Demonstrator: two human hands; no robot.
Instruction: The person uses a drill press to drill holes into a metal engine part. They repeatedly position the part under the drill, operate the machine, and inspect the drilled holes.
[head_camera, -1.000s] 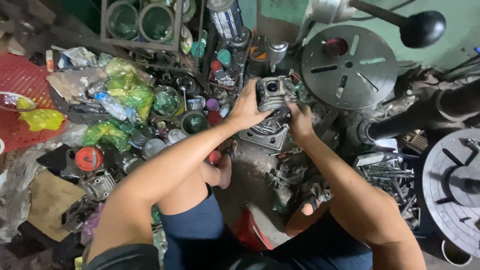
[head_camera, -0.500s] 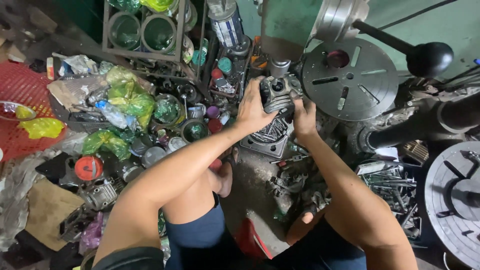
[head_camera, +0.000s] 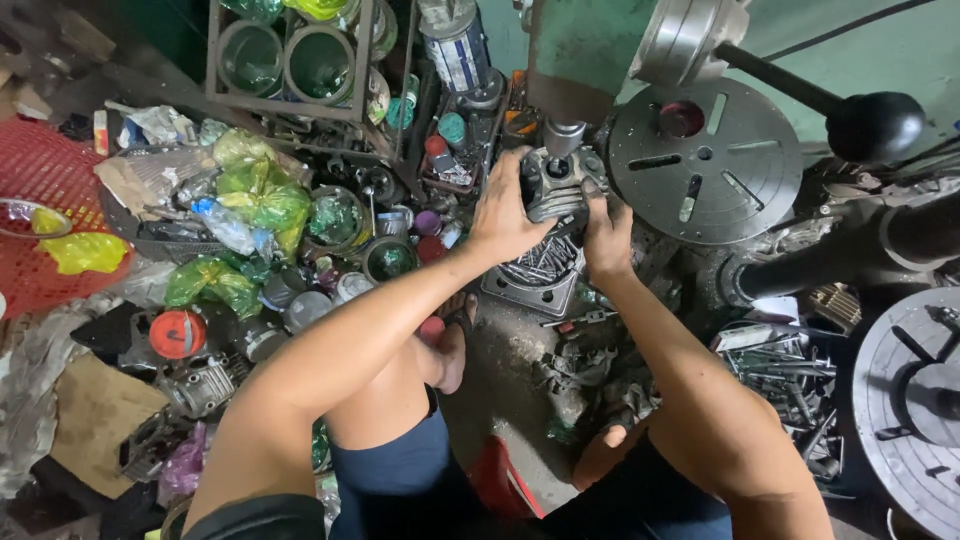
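Observation:
Both my hands grip a grey finned metal engine cylinder (head_camera: 553, 180), lifted up beneath the spindle of a green drill press (head_camera: 563, 135). My left hand (head_camera: 508, 212) clasps its left side and my right hand (head_camera: 606, 232) holds its right side. Below the part sits a square tray (head_camera: 530, 288) full of loose bolts and rods. The round slotted drill table (head_camera: 705, 160) is swung off to the right of the part.
Tins, jars and green plastic bags (head_camera: 262, 205) crowd the floor at left, beside a red mesh basket (head_camera: 45, 170). A black-knobbed lever (head_camera: 872, 125) juts out at upper right. Scrap metal parts (head_camera: 785, 370) lie at right. My knees and a red sandal (head_camera: 505, 480) are below.
My hands have raised the cylinder from the bolt tray up to just under the drill spindle. The view has shifted down and closer.

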